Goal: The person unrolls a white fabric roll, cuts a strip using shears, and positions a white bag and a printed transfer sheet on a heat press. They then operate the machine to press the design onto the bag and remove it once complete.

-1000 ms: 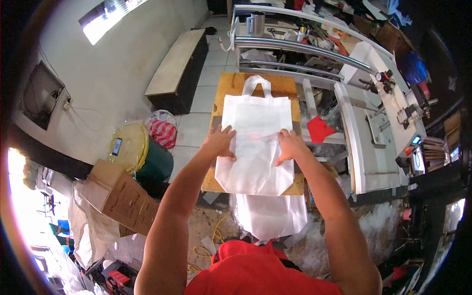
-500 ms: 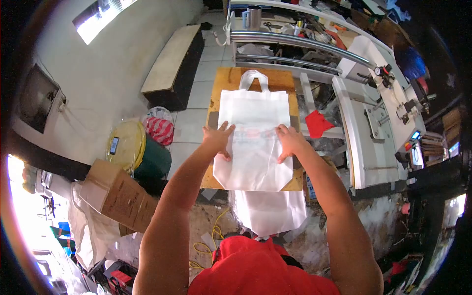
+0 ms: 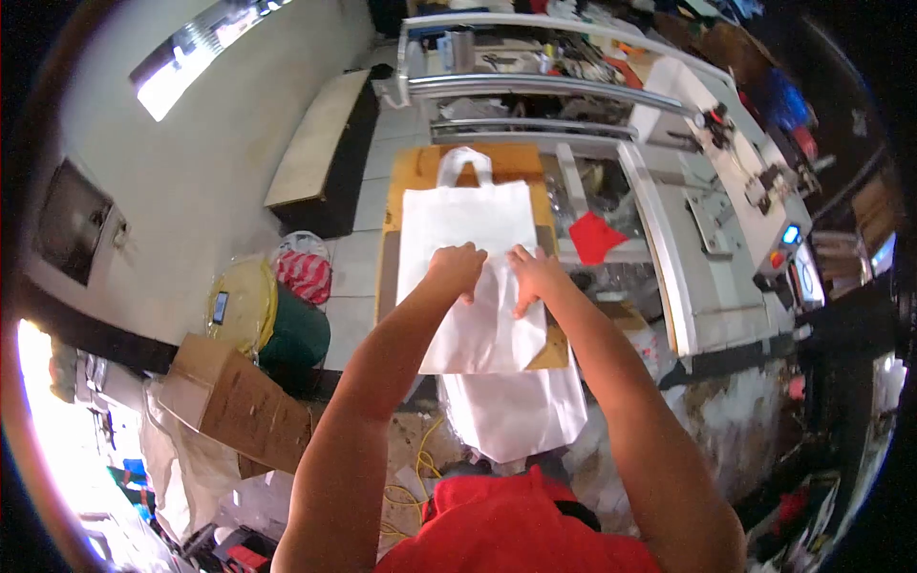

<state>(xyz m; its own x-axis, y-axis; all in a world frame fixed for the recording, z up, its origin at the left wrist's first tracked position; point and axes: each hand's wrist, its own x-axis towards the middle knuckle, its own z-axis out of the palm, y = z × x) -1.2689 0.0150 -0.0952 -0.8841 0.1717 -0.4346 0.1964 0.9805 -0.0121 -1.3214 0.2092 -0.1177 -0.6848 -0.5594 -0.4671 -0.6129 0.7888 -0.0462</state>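
Note:
A white tote bag with a loop handle at its far end lies flat on a wooden board. My left hand rests on the middle of the bag, its fingers bent and its thumb apart from them. Close by on the right, my right hand presses on the bag with fingers spread. Creases run through the fabric between and below the hands. A second white bag hangs lower, in front of the board's near edge.
A white-framed machine with metal rollers stands right and behind. A red scrap lies right of the board. On the left are a green bin, a cardboard box and a long bench. A yellow cord trails across the floor.
My left hand has moved from the bag's left edge to its middle, nearer my right hand. The bag's lower part has shifted and creased. The whole view has turned slightly.

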